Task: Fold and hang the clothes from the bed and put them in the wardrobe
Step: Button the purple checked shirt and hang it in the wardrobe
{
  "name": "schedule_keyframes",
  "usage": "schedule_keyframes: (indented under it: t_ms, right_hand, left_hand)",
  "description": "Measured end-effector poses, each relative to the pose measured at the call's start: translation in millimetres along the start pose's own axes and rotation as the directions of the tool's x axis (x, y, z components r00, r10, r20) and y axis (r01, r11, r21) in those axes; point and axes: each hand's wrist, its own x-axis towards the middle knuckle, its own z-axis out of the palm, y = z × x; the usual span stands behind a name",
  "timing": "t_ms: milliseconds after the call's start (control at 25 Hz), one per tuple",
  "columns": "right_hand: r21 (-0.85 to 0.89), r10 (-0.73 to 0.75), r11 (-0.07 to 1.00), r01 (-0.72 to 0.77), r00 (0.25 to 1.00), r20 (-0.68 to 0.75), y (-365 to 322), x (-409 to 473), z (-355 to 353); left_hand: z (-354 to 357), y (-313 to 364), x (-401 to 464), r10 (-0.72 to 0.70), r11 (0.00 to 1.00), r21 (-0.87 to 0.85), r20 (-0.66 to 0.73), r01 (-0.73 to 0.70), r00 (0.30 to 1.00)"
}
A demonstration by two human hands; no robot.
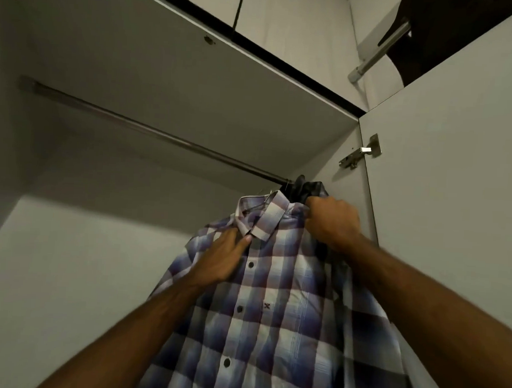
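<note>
A blue, purple and white checked shirt (pixel 275 307) hangs on a hanger from the metal rail (pixel 151 132) inside the wardrobe, near the rail's right end. My left hand (pixel 221 257) lies on the shirt's chest just below the collar, thumb by the placket. My right hand (pixel 333 221) grips the shirt's shoulder by the collar. Behind it a dark garment (pixel 305 189) hangs on the same rail, mostly hidden. The hanger's hook is barely visible above the collar.
The wardrobe's white top panel (pixel 195 81) and back wall surround the rail, which runs bare to the left. The open door (pixel 456 204) with its hinge (pixel 360 153) stands at the right. An upper cupboard with a lift strut (pixel 381 49) is above.
</note>
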Motion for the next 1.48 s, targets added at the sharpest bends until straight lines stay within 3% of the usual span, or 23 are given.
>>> schedule_keyframes:
  t_ms: [160,360,600,1000,1200,1320,1400,1480]
  right_hand:
    - [-0.052,0.035,0.998,-0.037,0.998,-0.053,14.2,55.2,26.4]
    - [-0.1,0.018,0.994,-0.033,0.989,-0.148,25.4,107.5,54.1]
    - [-0.25,-0.009,0.968,-0.031,0.987,-0.158,26.1,141.6,78.2]
    - [-0.376,-0.014,0.926,-0.024,0.995,-0.097,19.1,176.4,73.6]
    - [-0.404,-0.068,0.912,0.071,0.997,0.021,26.0,178.4,68.6]
    - [-0.314,-0.043,0.947,0.069,0.995,0.091,46.2,170.0,60.7]
    - [-0.14,0.0,0.99,0.017,0.993,0.119,55.8,166.2,54.6]
    - [-0.008,0.021,1.0,-0.021,0.995,0.102,61.3,161.5,49.4]
  left_hand:
    - [30.2,10.6,60.5,0.059,0.998,-0.029,-0.002,-0.059,0.998]
    - [63.2,5.7,121.5,0.112,0.976,-0.19,0.0,-0.11,0.994]
    - [93.5,-14.4,164.7,0.15,0.964,-0.221,-0.003,-0.147,0.989]
    - [116.9,-33.5,222.8,0.16,0.959,-0.241,0.018,-0.151,0.987]
    - [102.2,-24.5,196.3,0.21,0.973,-0.101,-0.004,-0.209,0.978]
    - [94.6,-32.3,187.3,0.173,0.985,0.0,-0.089,-0.174,0.981]
    - [88.6,-30.2,190.4,0.127,0.972,-0.169,-0.199,-0.162,0.972]
    - [88.0,-23.3,201.8,0.034,0.894,-0.436,-0.156,-0.1,0.987]
